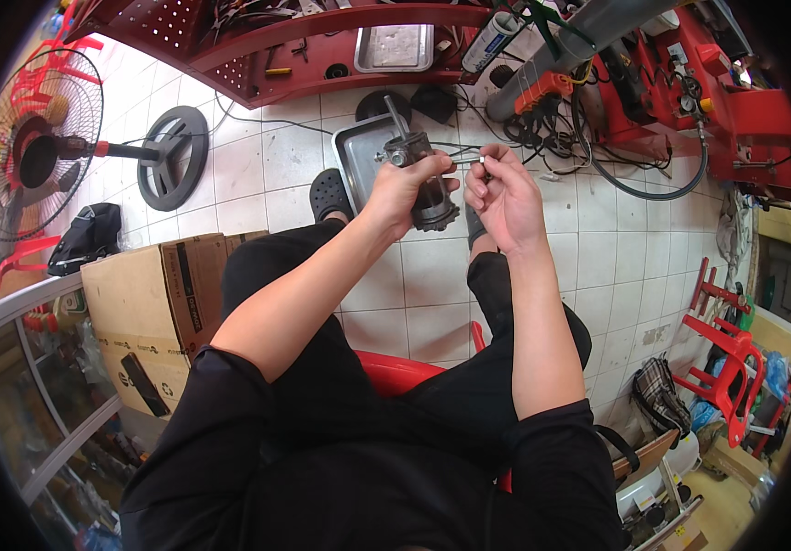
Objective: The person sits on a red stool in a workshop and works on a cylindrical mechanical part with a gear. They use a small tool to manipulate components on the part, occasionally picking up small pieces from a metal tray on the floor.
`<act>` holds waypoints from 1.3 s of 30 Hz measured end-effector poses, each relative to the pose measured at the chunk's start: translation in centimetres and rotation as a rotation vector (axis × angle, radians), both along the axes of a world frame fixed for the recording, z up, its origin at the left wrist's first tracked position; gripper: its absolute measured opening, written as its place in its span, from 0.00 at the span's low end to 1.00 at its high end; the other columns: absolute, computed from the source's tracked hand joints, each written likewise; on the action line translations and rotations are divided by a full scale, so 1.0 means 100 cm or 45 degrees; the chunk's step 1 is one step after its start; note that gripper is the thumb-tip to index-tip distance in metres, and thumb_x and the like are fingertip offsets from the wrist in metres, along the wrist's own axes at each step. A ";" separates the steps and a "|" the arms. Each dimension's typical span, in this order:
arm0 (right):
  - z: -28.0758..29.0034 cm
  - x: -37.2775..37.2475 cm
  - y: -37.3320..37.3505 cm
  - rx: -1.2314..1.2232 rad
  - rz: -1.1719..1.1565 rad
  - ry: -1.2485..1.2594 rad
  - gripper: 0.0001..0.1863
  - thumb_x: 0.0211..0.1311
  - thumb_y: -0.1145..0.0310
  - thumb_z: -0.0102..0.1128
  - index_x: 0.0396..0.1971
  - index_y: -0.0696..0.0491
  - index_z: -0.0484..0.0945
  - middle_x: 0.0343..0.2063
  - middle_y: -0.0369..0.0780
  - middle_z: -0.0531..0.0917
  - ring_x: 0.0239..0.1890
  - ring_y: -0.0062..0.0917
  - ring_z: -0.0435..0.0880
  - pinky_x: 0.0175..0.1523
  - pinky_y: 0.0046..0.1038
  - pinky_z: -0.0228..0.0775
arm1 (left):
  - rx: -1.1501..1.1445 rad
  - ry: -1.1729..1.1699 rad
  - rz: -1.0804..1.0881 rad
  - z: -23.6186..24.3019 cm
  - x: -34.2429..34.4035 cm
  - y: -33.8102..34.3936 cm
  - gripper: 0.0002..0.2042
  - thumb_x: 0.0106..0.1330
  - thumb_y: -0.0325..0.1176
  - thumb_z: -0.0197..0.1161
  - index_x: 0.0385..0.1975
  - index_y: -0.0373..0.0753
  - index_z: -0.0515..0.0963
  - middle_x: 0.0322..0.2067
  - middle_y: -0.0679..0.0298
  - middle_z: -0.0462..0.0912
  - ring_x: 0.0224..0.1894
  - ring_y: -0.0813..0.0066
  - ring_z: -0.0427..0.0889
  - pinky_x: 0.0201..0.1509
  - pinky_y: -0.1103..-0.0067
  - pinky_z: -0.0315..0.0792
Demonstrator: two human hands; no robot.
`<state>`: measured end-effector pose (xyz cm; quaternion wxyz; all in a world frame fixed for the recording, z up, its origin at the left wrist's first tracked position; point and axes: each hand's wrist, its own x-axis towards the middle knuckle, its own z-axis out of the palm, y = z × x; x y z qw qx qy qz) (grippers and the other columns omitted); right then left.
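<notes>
In the head view, taken as a clock face, one metal cylinder [434, 200] is held in the air just past the centre toward 1 o'clock, above the tiled floor [428, 308]. The left hand [390, 195], toward 12 o'clock, is wrapped around its upper part, and one rod [396, 117] sticks up from its top. The right hand [508, 197], at 2 o'clock, pinches one thin metal piece [465, 159] between thumb and fingers; I cannot tell whether its end touches the cylinder. The two hands are apart, just beside each other.

Two metal trays show. The floor tray [344, 151] lies between 11 and 12 o'clock, its right portion hidden behind the left hand and cylinder. The shelf tray [360, 46] sits at 12 on a red shelf unit [271, 89]; what its pale inside holds is unclear.

At 9 o'clock stands one cardboard box [129, 289], contents out of sight, with one dark flat object [144, 384] on it. Between 8 and 9, a glass-sided cabinet [23, 482] contains items too jumbled to count. One fan [42, 147] stands at 10, and one checked bag [660, 395] at 4.
</notes>
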<state>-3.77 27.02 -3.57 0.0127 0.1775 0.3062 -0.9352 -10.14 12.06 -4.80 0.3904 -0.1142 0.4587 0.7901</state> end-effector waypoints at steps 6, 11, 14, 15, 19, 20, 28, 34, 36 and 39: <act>-0.003 0.000 -0.001 0.010 0.027 0.044 0.06 0.63 0.72 0.48 0.39 0.53 0.69 0.26 0.35 0.74 0.24 0.17 0.69 0.28 0.20 0.58 | 0.006 -0.019 0.073 0.001 0.000 0.000 0.10 0.55 0.30 0.65 0.34 0.35 0.74 0.30 0.61 0.78 0.31 0.68 0.81 0.33 0.76 0.74; -0.001 0.000 -0.005 0.061 0.015 0.032 0.06 0.66 0.72 0.45 0.40 0.54 0.68 0.26 0.36 0.71 0.25 0.17 0.67 0.28 0.19 0.58 | 0.034 -0.060 0.077 -0.002 0.001 0.000 0.10 0.55 0.30 0.65 0.33 0.35 0.74 0.30 0.61 0.78 0.31 0.69 0.81 0.33 0.77 0.74; -0.002 0.000 -0.007 0.111 0.021 0.035 0.06 0.66 0.71 0.45 0.41 0.54 0.68 0.26 0.35 0.71 0.25 0.17 0.67 0.28 0.18 0.57 | 0.021 -0.093 0.096 0.000 0.001 0.001 0.10 0.55 0.30 0.65 0.34 0.35 0.75 0.31 0.61 0.78 0.30 0.69 0.81 0.33 0.77 0.74; -0.003 0.000 -0.007 0.127 0.023 0.034 0.06 0.66 0.71 0.45 0.41 0.53 0.67 0.26 0.35 0.71 0.25 0.17 0.67 0.28 0.18 0.57 | 0.012 -0.106 0.105 0.001 0.002 0.001 0.10 0.55 0.30 0.65 0.34 0.35 0.75 0.31 0.61 0.78 0.30 0.69 0.81 0.33 0.77 0.74; -0.004 0.000 -0.008 0.210 0.000 0.044 0.07 0.66 0.71 0.45 0.42 0.53 0.67 0.27 0.35 0.70 0.25 0.16 0.66 0.28 0.18 0.57 | 0.032 -0.117 0.066 0.001 0.000 0.000 0.10 0.56 0.31 0.64 0.35 0.36 0.74 0.31 0.62 0.78 0.31 0.70 0.80 0.34 0.75 0.75; -0.004 0.000 -0.008 0.223 -0.005 0.038 0.07 0.66 0.71 0.45 0.42 0.53 0.67 0.27 0.35 0.70 0.25 0.16 0.66 0.28 0.18 0.57 | 0.038 -0.119 0.030 0.000 0.000 -0.001 0.11 0.56 0.32 0.64 0.35 0.37 0.74 0.31 0.63 0.77 0.32 0.71 0.80 0.34 0.73 0.76; -0.013 -0.002 -0.009 0.630 -0.028 -0.009 0.07 0.66 0.69 0.46 0.41 0.54 0.67 0.24 0.32 0.69 0.23 0.11 0.63 0.25 0.15 0.54 | 0.016 -0.079 0.046 0.002 0.001 0.000 0.10 0.55 0.31 0.65 0.33 0.35 0.75 0.30 0.62 0.78 0.31 0.69 0.80 0.35 0.77 0.74; -0.010 -0.003 -0.006 0.847 0.035 -0.076 0.08 0.65 0.69 0.49 0.40 0.56 0.71 0.21 0.28 0.68 0.19 0.07 0.59 0.22 0.13 0.49 | -0.025 -0.024 0.059 0.005 0.000 0.000 0.09 0.55 0.30 0.66 0.33 0.35 0.75 0.29 0.63 0.78 0.31 0.69 0.80 0.34 0.77 0.74; -0.007 -0.001 -0.001 0.815 0.099 -0.093 0.08 0.65 0.70 0.49 0.40 0.57 0.71 0.21 0.27 0.69 0.18 0.07 0.59 0.21 0.13 0.49 | -0.031 0.003 0.051 0.003 0.000 0.000 0.09 0.55 0.30 0.65 0.33 0.35 0.75 0.29 0.63 0.78 0.31 0.69 0.81 0.34 0.77 0.74; -0.004 0.000 0.003 0.844 0.165 -0.064 0.09 0.65 0.70 0.49 0.42 0.56 0.69 0.21 0.26 0.65 0.18 0.06 0.56 0.21 0.12 0.46 | -0.038 0.038 -0.003 0.002 -0.001 -0.002 0.12 0.54 0.32 0.65 0.36 0.36 0.74 0.31 0.63 0.77 0.33 0.71 0.79 0.33 0.73 0.75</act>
